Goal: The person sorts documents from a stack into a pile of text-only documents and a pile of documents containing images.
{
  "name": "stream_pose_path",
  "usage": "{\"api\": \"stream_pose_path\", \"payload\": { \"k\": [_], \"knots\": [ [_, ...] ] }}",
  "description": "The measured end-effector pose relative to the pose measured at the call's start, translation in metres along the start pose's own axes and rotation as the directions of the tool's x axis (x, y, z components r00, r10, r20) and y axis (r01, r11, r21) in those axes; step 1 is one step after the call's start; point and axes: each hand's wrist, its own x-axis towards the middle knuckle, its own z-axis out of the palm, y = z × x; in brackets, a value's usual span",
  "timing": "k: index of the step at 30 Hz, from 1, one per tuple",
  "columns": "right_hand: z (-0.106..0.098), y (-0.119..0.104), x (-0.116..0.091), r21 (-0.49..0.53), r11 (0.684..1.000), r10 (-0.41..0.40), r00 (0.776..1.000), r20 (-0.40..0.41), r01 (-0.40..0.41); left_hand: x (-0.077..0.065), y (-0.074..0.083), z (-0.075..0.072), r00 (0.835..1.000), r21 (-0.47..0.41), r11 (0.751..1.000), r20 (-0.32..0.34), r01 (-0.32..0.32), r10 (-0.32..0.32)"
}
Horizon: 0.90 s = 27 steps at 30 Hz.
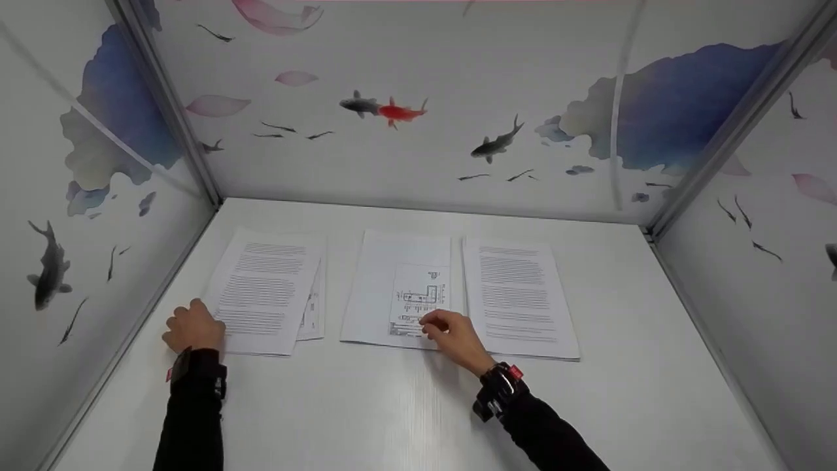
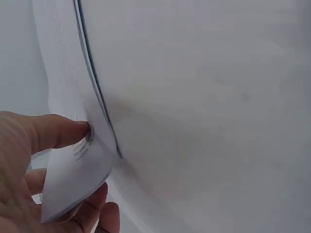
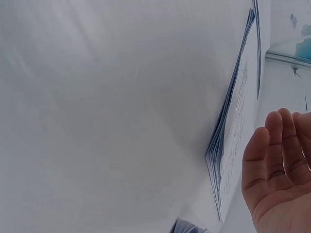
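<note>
My left hand [image 1: 195, 327] is at the lower left edge of a stack of text pages [image 1: 265, 288]. In the left wrist view its thumb [image 2: 60, 131] presses on top of a bent paper corner [image 2: 77, 177], with the fingers curled underneath. My right hand [image 1: 460, 339] hovers over the lower right part of the middle stack of paper [image 1: 373, 281], which shows a printed technical drawing [image 1: 418, 297]. In the right wrist view the right hand's fingers [image 3: 277, 145] are loosely bent and hold nothing, beside the layered edge of a stack.
To the right lies another stack of text pages [image 1: 516, 294]. A sheet with a drawing [image 1: 314, 307] sticks out from under the left stack. White panels with painted fish and petals enclose the white table [image 1: 366, 405] at the back and both sides.
</note>
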Motion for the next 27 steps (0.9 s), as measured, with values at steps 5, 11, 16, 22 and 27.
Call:
{"api": "stream_pose_path", "payload": {
  "k": [5,11,16,22,27],
  "knots": [
    [0.019,0.062,0.014,-0.065,0.997,0.046,0.994,-0.095,-0.053,0.064,-0.060,0.064,0.997,0.046,0.999,0.071,-0.024,0.021],
    [0.015,0.068,0.014,-0.046,0.999,0.026,0.998,-0.052,-0.028,0.060,-0.055,0.071,1.000,0.046,0.999,0.009,-0.020,0.019],
    [0.015,0.067,0.013,-0.044,0.997,0.061,0.997,-0.041,-0.062,0.057,-0.053,0.069,1.000,0.013,1.000,0.009,-0.017,0.017],
    [0.016,0.068,0.013,-0.067,0.994,0.085,0.996,-0.038,-0.087,0.061,-0.061,0.063,0.998,-0.075,0.997,0.050,0.034,-0.031],
    [0.015,0.068,0.013,-0.074,0.994,0.079,0.996,-0.046,-0.082,0.065,-0.062,0.063,0.994,-0.058,0.998,0.106,0.029,-0.023]
  ]
}}
